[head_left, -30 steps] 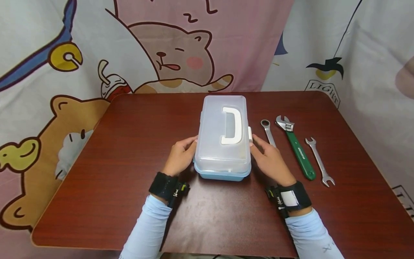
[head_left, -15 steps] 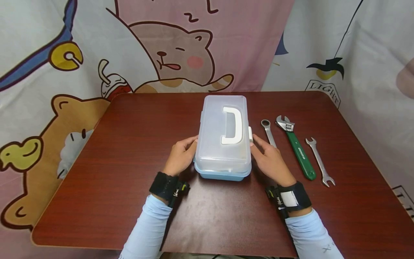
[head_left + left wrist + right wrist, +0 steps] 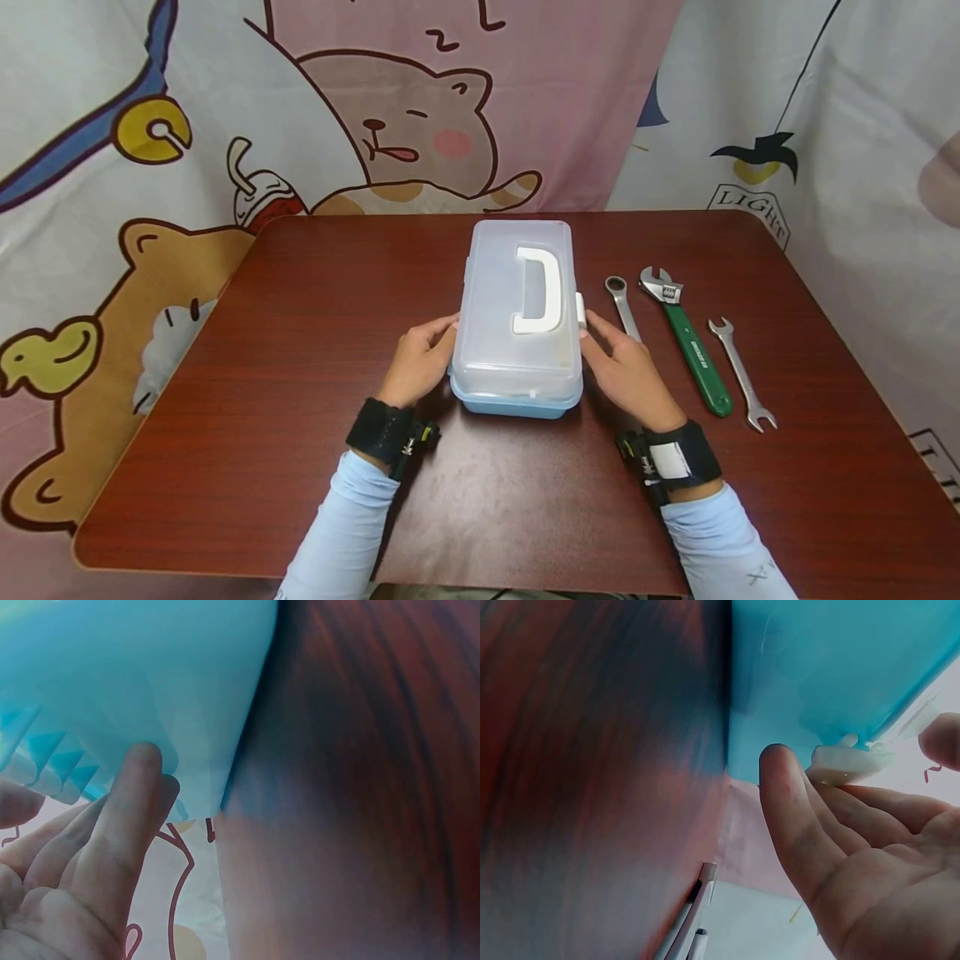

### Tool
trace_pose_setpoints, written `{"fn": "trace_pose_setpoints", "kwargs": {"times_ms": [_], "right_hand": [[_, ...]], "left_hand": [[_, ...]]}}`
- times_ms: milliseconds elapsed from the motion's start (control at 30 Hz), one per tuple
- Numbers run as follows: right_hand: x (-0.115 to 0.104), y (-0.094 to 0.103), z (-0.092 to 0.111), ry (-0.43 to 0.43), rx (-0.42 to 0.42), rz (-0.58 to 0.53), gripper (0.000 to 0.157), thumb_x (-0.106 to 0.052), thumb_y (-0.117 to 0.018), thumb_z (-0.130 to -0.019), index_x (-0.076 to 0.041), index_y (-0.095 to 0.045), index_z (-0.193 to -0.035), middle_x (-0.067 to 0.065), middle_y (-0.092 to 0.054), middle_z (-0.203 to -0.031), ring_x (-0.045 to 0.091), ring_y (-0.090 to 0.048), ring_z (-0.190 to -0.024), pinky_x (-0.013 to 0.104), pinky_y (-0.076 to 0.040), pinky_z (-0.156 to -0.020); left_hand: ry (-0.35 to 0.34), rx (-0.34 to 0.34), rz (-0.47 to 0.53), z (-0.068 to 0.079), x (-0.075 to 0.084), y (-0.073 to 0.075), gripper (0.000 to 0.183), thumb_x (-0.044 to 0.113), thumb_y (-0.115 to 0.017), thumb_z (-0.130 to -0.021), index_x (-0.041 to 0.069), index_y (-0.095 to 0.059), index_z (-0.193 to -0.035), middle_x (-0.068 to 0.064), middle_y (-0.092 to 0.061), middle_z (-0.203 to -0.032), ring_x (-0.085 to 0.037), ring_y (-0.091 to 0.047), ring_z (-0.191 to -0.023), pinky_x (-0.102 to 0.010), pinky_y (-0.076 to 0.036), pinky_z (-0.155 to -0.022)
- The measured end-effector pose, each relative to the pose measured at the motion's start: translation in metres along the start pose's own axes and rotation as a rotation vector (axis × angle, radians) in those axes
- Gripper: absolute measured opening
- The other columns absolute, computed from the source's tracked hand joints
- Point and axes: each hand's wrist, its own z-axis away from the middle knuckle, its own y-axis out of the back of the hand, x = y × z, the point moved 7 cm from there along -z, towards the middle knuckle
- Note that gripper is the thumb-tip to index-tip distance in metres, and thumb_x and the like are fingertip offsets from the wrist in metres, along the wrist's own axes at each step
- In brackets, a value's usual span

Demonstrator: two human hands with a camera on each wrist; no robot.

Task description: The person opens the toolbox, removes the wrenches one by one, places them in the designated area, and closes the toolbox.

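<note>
A toolbox (image 3: pixel 495 333) with a blue base, a translucent lid and a white carry handle (image 3: pixel 552 292) stands on the table between both hands, its lid down. My left hand (image 3: pixel 417 360) touches its left side with fairly straight fingers; in the left wrist view the fingertips (image 3: pixel 142 761) lie against the blue wall (image 3: pixel 202 690). On the opposite side, my right hand (image 3: pixel 628 371) lies alongside with fingers extended. The right wrist view has those fingers (image 3: pixel 780 769) at the blue wall, near the white latch (image 3: pixel 847 763). Neither hand curls around the box.
Right of the toolbox lie a ratcheting ring wrench (image 3: pixel 619 302), partly hidden by the right hand, a green-handled adjustable wrench (image 3: pixel 693 354) and an open-ended wrench (image 3: pixel 738 371). The brown table (image 3: pixel 300 433) ends at a printed curtain (image 3: pixel 570 108) behind.
</note>
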Motion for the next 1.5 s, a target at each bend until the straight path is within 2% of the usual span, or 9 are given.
{"fn": "trace_pose_setpoints", "kwargs": {"times_ms": [167,467,800,1067,1300,1500], "right_hand": [[0.0001,0.0,0.0003,-0.022,0.0,-0.007,0.068,-0.049,-0.044,-0.108,-0.007,-0.034,-0.162,0.021,-0.04,-0.16,0.042,-0.037,-0.148,0.066,-0.034,-0.113],[-0.002,0.0003,0.0007,-0.004,0.019,0.002,0.067,-0.048,-0.045,-0.109,-0.006,-0.036,-0.16,0.022,-0.043,-0.158,0.043,-0.041,-0.145,0.066,-0.036,-0.112],[-0.0023,0.0006,0.0007,-0.004,0.014,0.01,0.068,-0.049,-0.044,-0.109,-0.006,-0.036,-0.16,0.022,-0.043,-0.158,0.044,-0.045,-0.142,0.066,-0.039,-0.109],[-0.0009,0.0006,0.0002,0.0,0.016,0.006,0.068,-0.049,-0.044,-0.108,-0.005,-0.037,-0.16,0.021,-0.045,-0.157,0.043,-0.047,-0.141,0.065,-0.04,-0.109],[-0.0005,0.0004,0.0005,-0.008,0.002,-0.001,0.068,-0.049,-0.044,-0.108,-0.006,-0.036,-0.16,0.02,-0.042,-0.159,0.041,-0.037,-0.148,0.067,-0.034,-0.113],[-0.0002,0.0005,0.0004,-0.001,0.002,-0.002,0.07,-0.051,-0.045,-0.108,-0.005,-0.036,-0.16,0.02,-0.042,-0.159,0.041,-0.037,-0.148,0.067,-0.034,-0.112]], "left_hand": [[0.005,-0.001,-0.001,0.0003,-0.0001,0.0001,0.042,0.032,-0.054,-0.108,0.012,-0.063,-0.143,-0.006,-0.071,-0.129,-0.017,-0.067,-0.111,-0.039,-0.051,-0.093],[0.005,0.0,-0.006,0.0004,0.0001,0.0003,0.042,0.033,-0.054,-0.108,0.012,-0.063,-0.144,-0.005,-0.071,-0.13,-0.016,-0.066,-0.101,-0.036,-0.051,-0.088],[-0.013,-0.006,-0.004,0.0001,0.0007,0.0001,0.042,0.031,-0.054,-0.109,0.01,-0.062,-0.144,-0.007,-0.068,-0.135,-0.017,-0.062,-0.122,-0.041,-0.049,-0.101],[-0.011,-0.011,-0.002,0.0003,0.0014,0.0001,0.042,0.031,-0.054,-0.109,0.009,-0.062,-0.143,-0.007,-0.067,-0.136,-0.017,-0.062,-0.124,-0.042,-0.049,-0.102],[-0.011,-0.004,-0.008,-0.0003,0.0007,0.0007,0.04,0.029,-0.055,-0.108,0.009,-0.063,-0.142,-0.007,-0.068,-0.134,-0.017,-0.062,-0.124,-0.042,-0.05,-0.102],[-0.005,-0.002,-0.002,-0.0006,0.0005,0.0004,0.041,0.031,-0.055,-0.108,0.01,-0.063,-0.142,-0.006,-0.068,-0.135,-0.016,-0.063,-0.122,-0.041,-0.05,-0.101]]}}
